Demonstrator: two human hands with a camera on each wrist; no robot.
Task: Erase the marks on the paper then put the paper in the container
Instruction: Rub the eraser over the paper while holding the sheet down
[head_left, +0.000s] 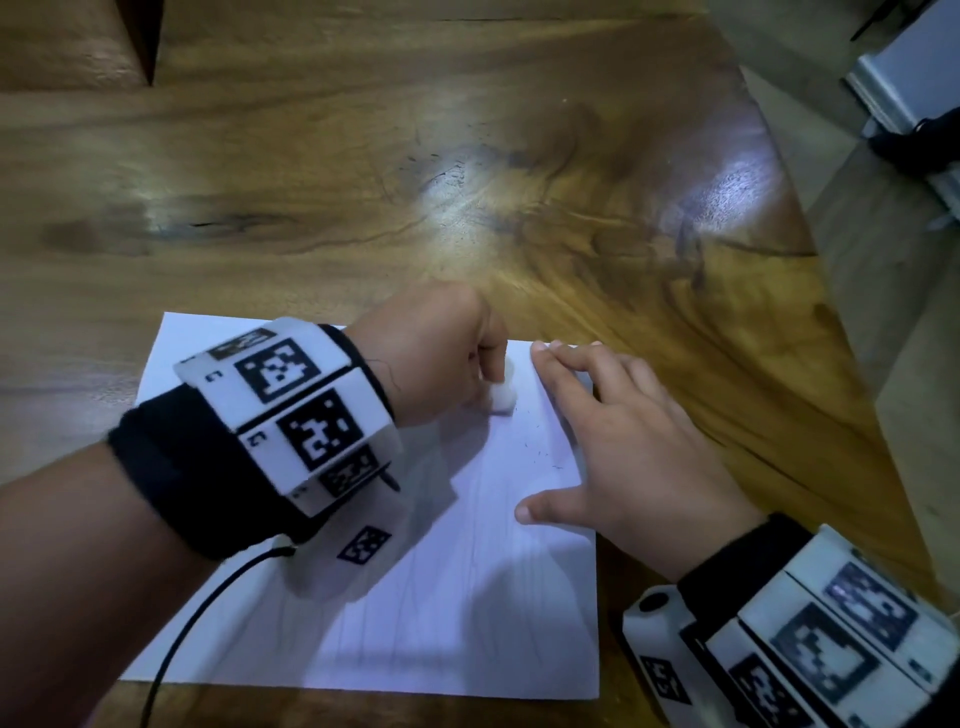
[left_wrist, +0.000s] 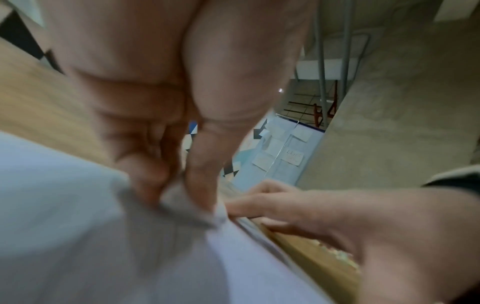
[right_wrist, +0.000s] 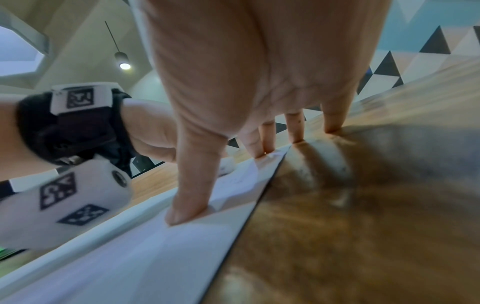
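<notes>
Erasing is underway: the left hand (head_left: 441, 358) is pinching a white eraser (head_left: 503, 397) onto the paper (head_left: 441, 597) at frame centre, the right hand (head_left: 634, 457) is pressing it down with fingers spread, faint marks (head_left: 540, 447) are remaining, and no container is showing.

place: café-like interior – wooden table (head_left: 363, 182) | triangle-patterned wall (right_wrist: 389, 67) | pendant lamp (right_wrist: 122, 58)
</notes>
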